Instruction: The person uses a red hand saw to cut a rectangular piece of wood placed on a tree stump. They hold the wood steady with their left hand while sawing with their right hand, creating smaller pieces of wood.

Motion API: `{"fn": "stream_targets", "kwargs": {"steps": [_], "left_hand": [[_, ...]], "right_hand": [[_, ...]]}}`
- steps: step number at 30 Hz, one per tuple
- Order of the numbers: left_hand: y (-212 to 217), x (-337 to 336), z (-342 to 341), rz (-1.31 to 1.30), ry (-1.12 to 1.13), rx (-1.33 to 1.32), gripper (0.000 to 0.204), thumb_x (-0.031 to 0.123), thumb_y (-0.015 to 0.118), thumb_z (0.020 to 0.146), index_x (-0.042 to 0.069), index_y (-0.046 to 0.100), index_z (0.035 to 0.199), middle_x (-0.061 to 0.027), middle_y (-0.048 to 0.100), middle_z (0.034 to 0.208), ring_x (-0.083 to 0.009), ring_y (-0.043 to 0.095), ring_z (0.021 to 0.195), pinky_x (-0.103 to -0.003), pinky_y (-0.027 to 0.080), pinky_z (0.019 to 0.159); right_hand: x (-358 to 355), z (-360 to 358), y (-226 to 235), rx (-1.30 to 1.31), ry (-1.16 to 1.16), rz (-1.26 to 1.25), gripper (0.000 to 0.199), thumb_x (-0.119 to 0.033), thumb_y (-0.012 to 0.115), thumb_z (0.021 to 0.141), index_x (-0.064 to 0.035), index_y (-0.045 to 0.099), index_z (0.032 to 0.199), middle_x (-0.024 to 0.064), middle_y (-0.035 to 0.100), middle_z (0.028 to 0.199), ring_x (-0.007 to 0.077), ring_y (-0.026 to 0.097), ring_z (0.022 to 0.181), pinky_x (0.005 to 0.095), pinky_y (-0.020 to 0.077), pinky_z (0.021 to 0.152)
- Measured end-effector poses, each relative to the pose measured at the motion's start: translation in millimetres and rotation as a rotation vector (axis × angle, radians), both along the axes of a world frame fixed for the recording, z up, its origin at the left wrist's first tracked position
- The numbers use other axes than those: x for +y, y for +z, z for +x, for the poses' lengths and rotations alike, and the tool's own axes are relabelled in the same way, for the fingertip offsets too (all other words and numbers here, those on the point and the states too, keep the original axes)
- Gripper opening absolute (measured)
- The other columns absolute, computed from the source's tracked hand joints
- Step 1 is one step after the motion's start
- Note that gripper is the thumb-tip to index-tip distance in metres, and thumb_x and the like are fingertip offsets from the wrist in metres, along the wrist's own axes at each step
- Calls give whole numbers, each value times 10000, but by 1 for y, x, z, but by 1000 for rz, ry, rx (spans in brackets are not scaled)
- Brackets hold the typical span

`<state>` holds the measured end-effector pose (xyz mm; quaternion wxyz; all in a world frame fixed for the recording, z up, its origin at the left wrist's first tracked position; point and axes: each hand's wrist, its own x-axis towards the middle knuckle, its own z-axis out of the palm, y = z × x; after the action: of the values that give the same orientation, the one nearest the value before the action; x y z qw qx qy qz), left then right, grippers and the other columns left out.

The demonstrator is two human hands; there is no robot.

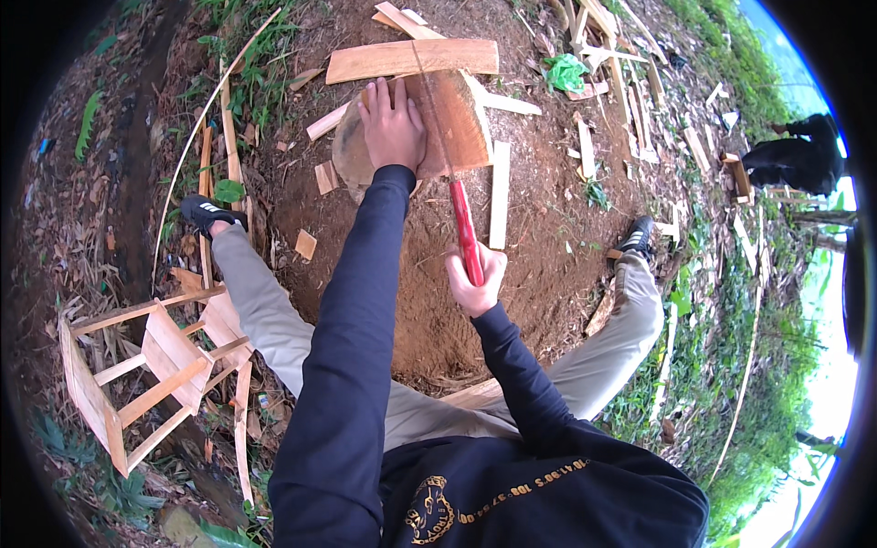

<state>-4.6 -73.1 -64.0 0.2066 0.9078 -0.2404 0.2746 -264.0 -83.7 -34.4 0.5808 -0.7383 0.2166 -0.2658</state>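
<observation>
Dark hoodie this side of the stump | left hand flat, fingers slightly spread, prob pinning the board up top so it won't skate | right hand fisted round the red-handled tool

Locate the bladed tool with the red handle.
In the head view, the red-handled tool is at upper centre, right of the left hand, its handle in the right hand, its blade crossing the brown wooden slab.
</observation>
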Motion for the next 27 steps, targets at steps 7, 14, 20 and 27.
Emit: {"fn": "stream_targets", "kwargs": {"steps": [7,14,20,27], "left_hand": [[1,-1,-1,19,8,20,414,224,491,983,64,569,1356,-209,499,1443,-363,408,1392,-551,310,1145],[0,-1,0,7,-2,12,412,221,485,985,59,569,1354,-219,491,1447,-369,402,1396,-556,311,1141],[0,-3,-2,5,-3,-22,402,192,507,954,34,581,1316,-216,520,1411,-370,425,1380,-566,314,1137],[-2,1,-1,-57,-120,43,388,119,508,946,30,594,1314,-166,544,1412,-325,454,1372,-501,333,1155]], "right_hand": [[-6,0,3,10,6,-40,176,-76,673,782,-51,547,662,-9,411,508,65,416,452,260,373,468],[-7,4,4,13,40,-59,190,-77,671,786,-59,542,647,5,413,501,82,432,440,271,384,471],[-8,2,1,37,52,-48,208,-82,671,782,-65,526,633,18,426,499,98,448,432,283,398,473],[-8,3,-5,25,37,-42,232,-85,672,766,-69,496,617,36,394,487,127,431,403,297,391,463]]}}
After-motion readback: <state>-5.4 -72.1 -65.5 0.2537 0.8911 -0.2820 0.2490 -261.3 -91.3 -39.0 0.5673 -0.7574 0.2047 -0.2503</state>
